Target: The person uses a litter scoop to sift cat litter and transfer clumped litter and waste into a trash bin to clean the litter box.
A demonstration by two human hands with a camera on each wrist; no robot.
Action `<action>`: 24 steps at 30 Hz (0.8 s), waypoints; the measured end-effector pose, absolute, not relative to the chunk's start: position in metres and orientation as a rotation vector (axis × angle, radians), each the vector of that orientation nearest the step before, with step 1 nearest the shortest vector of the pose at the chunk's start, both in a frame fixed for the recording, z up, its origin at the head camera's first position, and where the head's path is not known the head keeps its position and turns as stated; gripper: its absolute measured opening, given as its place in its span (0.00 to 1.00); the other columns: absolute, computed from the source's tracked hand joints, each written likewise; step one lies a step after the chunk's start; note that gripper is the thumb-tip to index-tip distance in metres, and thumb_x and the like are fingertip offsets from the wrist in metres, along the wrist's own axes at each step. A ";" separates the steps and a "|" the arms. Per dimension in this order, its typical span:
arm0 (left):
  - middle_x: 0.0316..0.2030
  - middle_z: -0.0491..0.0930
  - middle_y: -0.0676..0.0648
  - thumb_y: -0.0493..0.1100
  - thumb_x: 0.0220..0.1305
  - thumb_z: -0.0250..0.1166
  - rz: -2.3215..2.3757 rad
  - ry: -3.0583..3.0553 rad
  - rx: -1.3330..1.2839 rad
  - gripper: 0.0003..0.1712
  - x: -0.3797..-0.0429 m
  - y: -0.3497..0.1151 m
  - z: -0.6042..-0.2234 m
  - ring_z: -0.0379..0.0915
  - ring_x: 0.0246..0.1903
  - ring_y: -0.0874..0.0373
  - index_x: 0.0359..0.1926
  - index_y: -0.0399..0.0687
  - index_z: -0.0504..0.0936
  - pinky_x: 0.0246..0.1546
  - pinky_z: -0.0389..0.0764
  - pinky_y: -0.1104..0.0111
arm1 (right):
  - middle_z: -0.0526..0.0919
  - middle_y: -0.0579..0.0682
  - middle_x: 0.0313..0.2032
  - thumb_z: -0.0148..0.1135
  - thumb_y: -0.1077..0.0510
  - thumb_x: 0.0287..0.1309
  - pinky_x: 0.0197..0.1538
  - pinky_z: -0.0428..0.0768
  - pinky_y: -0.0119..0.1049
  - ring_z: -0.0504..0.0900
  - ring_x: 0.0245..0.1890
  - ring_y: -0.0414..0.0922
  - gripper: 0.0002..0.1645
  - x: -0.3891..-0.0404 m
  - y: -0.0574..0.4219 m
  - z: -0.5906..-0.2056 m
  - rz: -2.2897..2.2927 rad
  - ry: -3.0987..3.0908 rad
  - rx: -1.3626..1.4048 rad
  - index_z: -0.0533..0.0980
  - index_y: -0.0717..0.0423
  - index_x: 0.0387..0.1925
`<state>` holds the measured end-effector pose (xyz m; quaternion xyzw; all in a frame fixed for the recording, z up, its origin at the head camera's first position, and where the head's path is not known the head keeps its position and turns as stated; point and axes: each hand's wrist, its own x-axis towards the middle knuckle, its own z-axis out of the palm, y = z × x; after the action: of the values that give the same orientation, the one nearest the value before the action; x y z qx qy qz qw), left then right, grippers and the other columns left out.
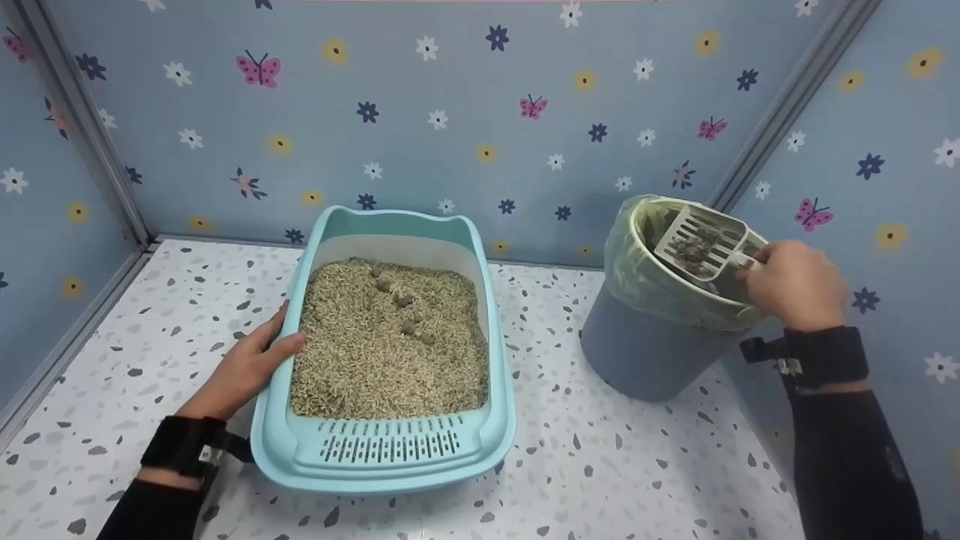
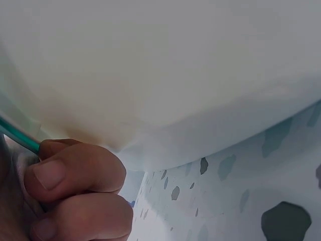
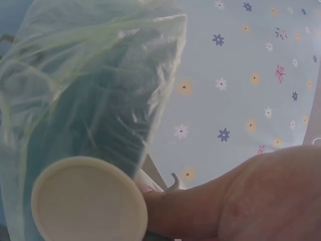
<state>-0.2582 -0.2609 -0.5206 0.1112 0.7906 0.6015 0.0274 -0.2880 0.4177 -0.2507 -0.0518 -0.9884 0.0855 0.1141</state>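
Note:
My right hand [image 1: 799, 285] grips the handle of a pale slotted litter scoop [image 1: 701, 244], tilted over the mouth of a bin [image 1: 637, 345] lined with a thin greenish bag [image 1: 637, 262]. Dark clumps [image 1: 694, 251] lie on the scoop. The round handle end [image 3: 90, 201] fills the lower left of the right wrist view. My left hand [image 1: 251, 367] holds the left rim of a light blue litter box [image 1: 499, 390], thumb over the edge. In the left wrist view its fingers [image 2: 80, 170] curl beneath the rim. Several brown clumps [image 1: 405, 300] sit on the granular litter [image 1: 375, 367].
Box and bin stand on a white speckled surface [image 1: 570, 465]. Blue panels [image 1: 420, 97] with flowers and butterflies enclose the back and both sides, joined by grey metal posts [image 1: 795, 97]. The bin is close to the right panel [image 1: 900, 300].

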 end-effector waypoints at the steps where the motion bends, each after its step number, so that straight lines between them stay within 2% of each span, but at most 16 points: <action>1: 0.90 0.43 0.46 0.56 0.90 0.55 1.857 2.446 0.337 0.43 -0.258 -0.261 -0.520 0.45 0.86 0.38 0.91 0.71 0.41 0.79 0.65 0.57 | 0.87 0.63 0.34 0.67 0.53 0.71 0.27 0.73 0.50 0.79 0.31 0.61 0.20 -0.288 0.417 -0.251 0.242 -2.890 -0.161 0.86 0.70 0.46; 4: 0.90 0.43 0.44 0.56 0.90 0.56 1.866 2.449 0.324 0.44 -0.258 -0.261 -0.520 0.45 0.86 0.36 0.91 0.69 0.42 0.80 0.58 0.39 | 0.87 0.65 0.36 0.66 0.56 0.69 0.30 0.74 0.53 0.80 0.33 0.63 0.18 -0.287 0.415 -0.253 0.214 -2.874 -0.193 0.85 0.70 0.45; 6: 0.90 0.42 0.44 0.56 0.89 0.57 1.869 2.452 0.320 0.44 -0.258 -0.261 -0.520 0.45 0.86 0.35 0.91 0.69 0.42 0.80 0.57 0.36 | 0.87 0.66 0.36 0.65 0.57 0.68 0.31 0.74 0.54 0.80 0.34 0.64 0.17 -0.287 0.414 -0.253 0.199 -2.866 -0.209 0.84 0.70 0.45; 16: 0.90 0.42 0.43 0.56 0.90 0.56 1.857 2.456 0.326 0.44 -0.259 -0.261 -0.520 0.47 0.85 0.34 0.91 0.68 0.42 0.80 0.58 0.37 | 0.81 0.60 0.26 0.57 0.69 0.54 0.27 0.70 0.53 0.76 0.27 0.61 0.05 -0.287 0.412 -0.258 0.140 -2.807 -0.219 0.79 0.65 0.30; 22: 0.90 0.43 0.43 0.57 0.89 0.57 1.859 2.460 0.317 0.44 -0.258 -0.261 -0.520 0.47 0.85 0.33 0.91 0.70 0.42 0.80 0.57 0.36 | 0.84 0.67 0.32 0.59 0.70 0.56 0.29 0.74 0.60 0.79 0.30 0.65 0.09 -0.288 0.410 -0.259 0.099 -2.786 -0.233 0.78 0.68 0.40; 24: 0.90 0.43 0.45 0.56 0.89 0.56 1.859 2.457 0.330 0.43 -0.258 -0.261 -0.521 0.46 0.86 0.35 0.91 0.71 0.42 0.81 0.59 0.43 | 0.84 0.68 0.33 0.58 0.70 0.58 0.29 0.75 0.62 0.80 0.30 0.67 0.09 -0.288 0.410 -0.260 0.072 -2.761 -0.227 0.77 0.68 0.41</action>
<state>-0.2584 -0.2615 -0.5207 0.1065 0.7926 0.6000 0.0215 -0.2879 0.4103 -0.2602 -0.0804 -0.9793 0.0257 0.1839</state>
